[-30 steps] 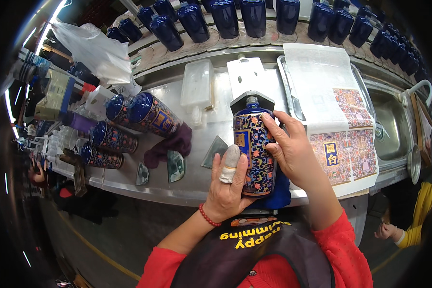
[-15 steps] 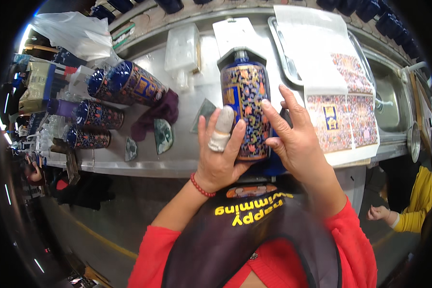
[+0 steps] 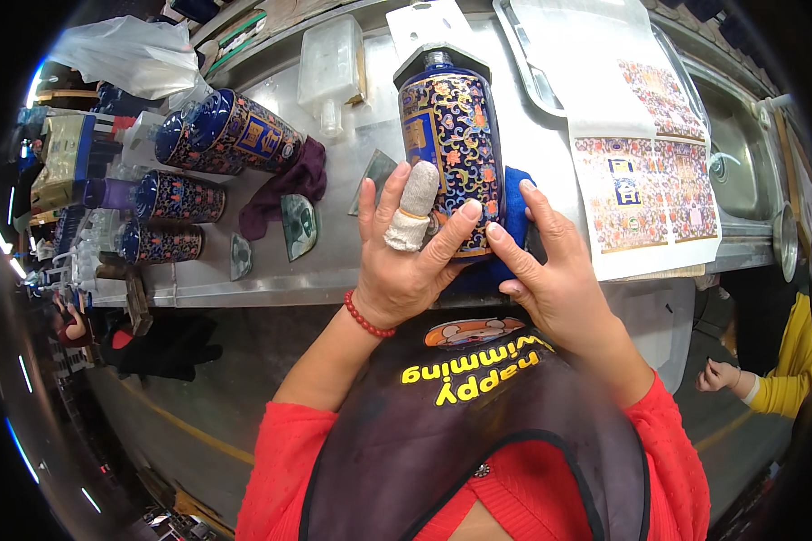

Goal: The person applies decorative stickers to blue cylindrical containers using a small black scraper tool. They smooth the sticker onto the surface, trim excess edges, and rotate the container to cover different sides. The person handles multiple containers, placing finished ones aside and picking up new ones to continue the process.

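Observation:
A dark blue bottle (image 3: 465, 117) with a colourful floral wrap and a blue panel leans on a grey angular support, its neck pointing away from me. At its lower left side is my left hand (image 3: 401, 261), fingers spread and one fingertip on the wrap. One of its fingers wears a grey cover (image 3: 417, 194) with a white band. My right hand (image 3: 555, 257) lies at the lower right edge, open, with its index fingertip against the bottle. A blue cloth (image 3: 516, 207) shows beside and under the bottle's lower end.
Printed floral sheets (image 3: 641, 207) lie right, beside a metal tray (image 3: 528, 81) and a sink (image 3: 735, 153). Several wrapped bottles (image 3: 257, 135) lie left near a purple cloth (image 3: 284, 185), green-white scraper pieces (image 3: 299, 225) and a clear container (image 3: 331, 68). A person in a yellow sleeve (image 3: 789, 361) is at right.
My left hand's bare fingertip has slid onto the bottle's lower front. My right hand has moved down along the right edge, its fingers closer to the left hand's. The whole view has shifted slightly.

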{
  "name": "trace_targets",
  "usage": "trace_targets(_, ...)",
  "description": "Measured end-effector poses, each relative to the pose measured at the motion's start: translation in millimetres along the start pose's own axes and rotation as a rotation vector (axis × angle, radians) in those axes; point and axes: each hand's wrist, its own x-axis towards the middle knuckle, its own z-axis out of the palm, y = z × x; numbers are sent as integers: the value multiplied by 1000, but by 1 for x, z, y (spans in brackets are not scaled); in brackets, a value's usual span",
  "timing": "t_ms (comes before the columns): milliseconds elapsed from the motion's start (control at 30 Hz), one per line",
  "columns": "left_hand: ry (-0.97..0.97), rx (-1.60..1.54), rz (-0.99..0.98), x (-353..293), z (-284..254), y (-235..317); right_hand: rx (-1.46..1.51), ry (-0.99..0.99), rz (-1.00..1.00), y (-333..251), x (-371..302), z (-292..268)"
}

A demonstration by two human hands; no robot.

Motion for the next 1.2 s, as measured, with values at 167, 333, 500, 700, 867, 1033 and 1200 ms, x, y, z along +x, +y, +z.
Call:
trace_targets(167,-6,2,13,2,0,0,20,-10,-16,-2,-4,-1)
trace_targets(333,-20,11,28,4,-3,3,18,-9,-32,-1,-8,-2)
trace_targets(500,-62,81,73,7,-8,5,63,30,1,7,-13,-1)
trace_targets(700,-127,142,114,9,-14,10,105,135,27,18,-13,3)
trace_targets(867,-95,160,150,12,-15,13,196,199,61,12,-4,3)
trace_targets(1033,-124,22,-7,11,-18,16,450,207,228,1,13,5)
trace_targets(1200,-126,61,42,10,-17,14,459,199,266,-1,24,7)
